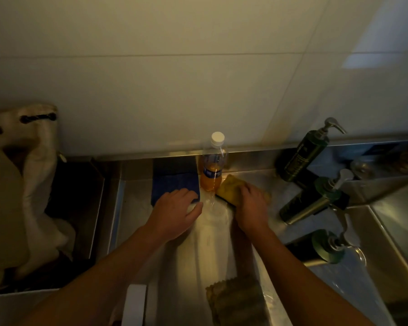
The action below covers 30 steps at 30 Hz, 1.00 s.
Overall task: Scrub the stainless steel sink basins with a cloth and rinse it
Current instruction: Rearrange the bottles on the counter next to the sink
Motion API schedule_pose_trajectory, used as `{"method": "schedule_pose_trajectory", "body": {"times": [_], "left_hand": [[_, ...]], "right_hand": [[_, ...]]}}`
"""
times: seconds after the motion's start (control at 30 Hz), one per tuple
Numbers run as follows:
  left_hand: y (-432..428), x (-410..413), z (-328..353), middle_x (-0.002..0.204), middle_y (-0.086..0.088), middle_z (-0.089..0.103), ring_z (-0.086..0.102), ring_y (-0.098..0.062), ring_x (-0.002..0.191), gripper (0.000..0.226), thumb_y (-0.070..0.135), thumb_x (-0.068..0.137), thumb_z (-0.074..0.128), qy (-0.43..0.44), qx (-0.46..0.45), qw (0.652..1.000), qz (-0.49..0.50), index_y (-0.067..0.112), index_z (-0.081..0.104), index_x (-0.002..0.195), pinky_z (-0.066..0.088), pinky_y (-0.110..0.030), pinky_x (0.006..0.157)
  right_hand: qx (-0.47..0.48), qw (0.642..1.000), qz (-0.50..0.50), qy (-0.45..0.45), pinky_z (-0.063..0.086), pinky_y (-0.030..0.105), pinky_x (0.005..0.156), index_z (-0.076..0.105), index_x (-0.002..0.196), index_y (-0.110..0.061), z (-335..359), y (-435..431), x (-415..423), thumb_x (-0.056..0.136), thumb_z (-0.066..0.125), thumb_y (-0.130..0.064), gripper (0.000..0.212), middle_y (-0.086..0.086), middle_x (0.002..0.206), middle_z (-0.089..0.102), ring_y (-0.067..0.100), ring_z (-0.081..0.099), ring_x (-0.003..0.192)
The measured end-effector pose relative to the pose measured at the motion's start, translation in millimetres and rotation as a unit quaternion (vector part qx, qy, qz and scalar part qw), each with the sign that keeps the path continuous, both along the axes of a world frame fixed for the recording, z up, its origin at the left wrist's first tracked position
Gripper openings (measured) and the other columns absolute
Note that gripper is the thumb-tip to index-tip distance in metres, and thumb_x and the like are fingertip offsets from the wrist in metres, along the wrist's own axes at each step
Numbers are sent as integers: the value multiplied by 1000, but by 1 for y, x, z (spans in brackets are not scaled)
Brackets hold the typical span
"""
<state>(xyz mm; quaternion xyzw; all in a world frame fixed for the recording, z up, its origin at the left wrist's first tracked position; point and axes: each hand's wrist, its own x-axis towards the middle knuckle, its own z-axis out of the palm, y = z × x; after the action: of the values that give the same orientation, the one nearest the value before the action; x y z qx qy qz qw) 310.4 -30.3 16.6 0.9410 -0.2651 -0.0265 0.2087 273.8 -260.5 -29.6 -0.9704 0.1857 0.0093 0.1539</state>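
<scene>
My right hand presses on a yellow sponge cloth lying on the steel counter near the back ledge. My left hand rests flat, fingers spread, on the front edge of a blue cloth and a whitish wet patch beside it. Between my hands stands a clear bottle with orange liquid and a white cap. A steel sink basin opens at the right. A second brownish cloth lies near the counter's front edge.
Three dark green pump bottles stand or lean at the right: one upright by the wall, one and another tipped along the basin edge. A white drawstring bag sits at the left. A white tiled wall rises behind.
</scene>
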Motion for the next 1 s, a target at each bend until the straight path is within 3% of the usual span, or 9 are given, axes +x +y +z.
{"method": "schedule_pose_trajectory", "body": {"times": [0.07, 0.17, 0.3, 0.43, 0.63, 0.77, 0.9, 1.0], "left_hand": [[2, 2, 0, 109, 7, 64, 59, -11, 96, 33, 47, 99, 48, 0, -2, 1000, 0, 24, 64, 118, 45, -32, 84], [-1, 2, 2, 109, 8, 64, 57, -9, 96, 35, 49, 100, 46, 5, 9, 1000, -2, 26, 63, 120, 45, -32, 85], [-7, -1, 4, 112, 8, 63, 57, -9, 99, 37, 50, 100, 44, 16, 11, 1000, -8, 25, 61, 122, 44, -31, 87], [-8, -3, 3, 113, 7, 63, 58, -10, 100, 38, 49, 100, 45, 11, 7, 1000, -7, 24, 62, 123, 44, -31, 88], [-2, 2, 2, 113, 7, 64, 58, -9, 99, 36, 48, 100, 46, 26, 11, 1000, -7, 24, 62, 123, 45, -31, 88], [4, 3, 0, 110, 6, 65, 58, -9, 96, 33, 45, 100, 49, 17, -3, 1000, -1, 23, 64, 120, 44, -29, 84], [9, 3, -2, 105, 6, 66, 59, -11, 92, 39, 50, 98, 44, 11, 8, 1000, -7, 23, 65, 116, 47, -32, 82], [13, 1, -1, 102, 6, 65, 59, -11, 89, 56, 60, 92, 28, 7, 14, 1000, -20, 24, 66, 114, 48, -34, 79]], "right_hand": [[9, 1000, -13, -19, 31, 47, 115, 48, 140, -18, 1, 0, 0, 77, 68, -11, 67, 11, 150, 39, 32, 35, 137], [73, 988, -122, -65, 35, 44, 114, 45, 143, -21, 5, 9, -13, 80, 75, -23, 69, 7, 152, 36, 28, 36, 138], [178, 937, -268, -134, 36, 45, 113, 44, 144, -18, 11, 14, -22, 81, 75, -22, 71, 7, 151, 37, 27, 35, 137], [243, 883, -384, -119, 36, 50, 111, 39, 147, -20, 13, 8, -19, 82, 75, -26, 75, 8, 151, 33, 32, 34, 138], [311, 852, -411, -97, 39, 49, 109, 34, 147, -17, -2, 4, -15, 82, 77, -31, 79, 14, 147, 45, 36, 44, 133], [382, 817, -414, -124, 46, 46, 103, 43, 141, -17, -6, 2, -15, 80, 78, -30, 72, 11, 138, 56, 32, 55, 122], [476, 753, -429, -147, 49, 47, 102, 44, 142, -22, -1, 8, -29, 85, 74, -33, 66, 6, 137, 55, 27, 56, 119], [571, 688, -418, -164, 57, 42, 91, 46, 141, -24, 13, 16, -45, 91, 68, -33, 55, 1, 128, 53, 22, 59, 110]]}}
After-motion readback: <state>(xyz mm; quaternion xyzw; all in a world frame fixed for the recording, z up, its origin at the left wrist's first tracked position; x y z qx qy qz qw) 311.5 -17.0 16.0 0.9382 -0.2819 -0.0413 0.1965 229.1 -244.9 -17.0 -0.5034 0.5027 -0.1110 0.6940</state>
